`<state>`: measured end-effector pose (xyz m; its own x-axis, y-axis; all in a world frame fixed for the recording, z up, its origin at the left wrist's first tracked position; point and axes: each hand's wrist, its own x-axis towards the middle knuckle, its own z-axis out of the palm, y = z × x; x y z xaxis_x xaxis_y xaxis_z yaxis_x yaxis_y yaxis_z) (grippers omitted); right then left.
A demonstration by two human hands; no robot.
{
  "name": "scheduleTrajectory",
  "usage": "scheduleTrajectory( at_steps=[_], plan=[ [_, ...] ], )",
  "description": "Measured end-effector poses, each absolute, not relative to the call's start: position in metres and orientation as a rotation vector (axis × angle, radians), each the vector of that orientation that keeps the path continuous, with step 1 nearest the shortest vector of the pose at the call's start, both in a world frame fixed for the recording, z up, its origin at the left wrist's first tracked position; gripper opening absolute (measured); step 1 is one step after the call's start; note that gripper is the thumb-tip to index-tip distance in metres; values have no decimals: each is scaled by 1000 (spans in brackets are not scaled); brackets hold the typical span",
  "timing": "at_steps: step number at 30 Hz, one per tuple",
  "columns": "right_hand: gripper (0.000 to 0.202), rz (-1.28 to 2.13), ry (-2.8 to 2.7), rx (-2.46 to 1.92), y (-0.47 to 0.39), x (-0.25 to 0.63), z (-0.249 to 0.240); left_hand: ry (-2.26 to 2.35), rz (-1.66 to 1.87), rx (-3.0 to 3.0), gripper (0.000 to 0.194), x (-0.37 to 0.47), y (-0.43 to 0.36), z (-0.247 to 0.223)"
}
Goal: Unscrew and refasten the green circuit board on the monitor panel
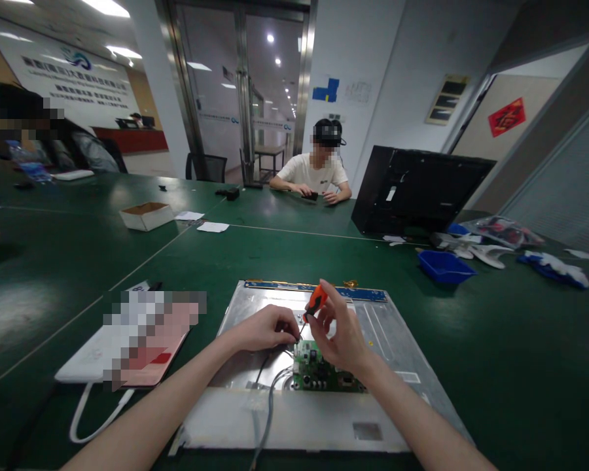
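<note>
A flat metal display panel (397, 340) lies on the green table in front of me, with a green circuit board (319, 371) on its middle. My right hand (341, 333) is closed on an orange and black screwdriver (316, 302), tilted with its shaft pointing down toward the board's upper left corner. Close to that tip, my left hand (272, 327) pinches at the board's edge; whatever sits between its fingertips is too small to make out. Grey cables (269, 412) run from the board's left side over the panel's front edge.
Left of the panel lie a white device and a pink phone-like slab (177, 340) with a white cable (78, 412). A blue tray (444, 267), a black monitor (422, 190) and gloves (554, 269) are at the right. Farther back are an open box (147, 216) and a seated person (319, 170).
</note>
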<state>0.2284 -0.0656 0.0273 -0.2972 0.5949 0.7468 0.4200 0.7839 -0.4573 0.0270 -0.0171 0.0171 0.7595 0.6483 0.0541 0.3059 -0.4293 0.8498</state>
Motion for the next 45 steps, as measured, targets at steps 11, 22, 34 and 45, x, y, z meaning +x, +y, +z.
scheduleTrajectory(
  at_steps=[11, 22, 34, 45],
  plan=[
    [71, 172, -1927, -810, -65, 228, 27, 695, 495, 2047, 8, 27, -16, 14],
    [69, 152, -1904, -794, -65, 226, 29, 711, 470, 2018, 8, 26, -15, 13],
    [71, 226, -1918, -788, -66, 228, 31, 721, 465, 2028, 8, 27, -16, 16],
    [70, 158, -1909, -819, -64, 228, 25, 742, 461, 2041, 9, 27, -16, 13]
  ],
)
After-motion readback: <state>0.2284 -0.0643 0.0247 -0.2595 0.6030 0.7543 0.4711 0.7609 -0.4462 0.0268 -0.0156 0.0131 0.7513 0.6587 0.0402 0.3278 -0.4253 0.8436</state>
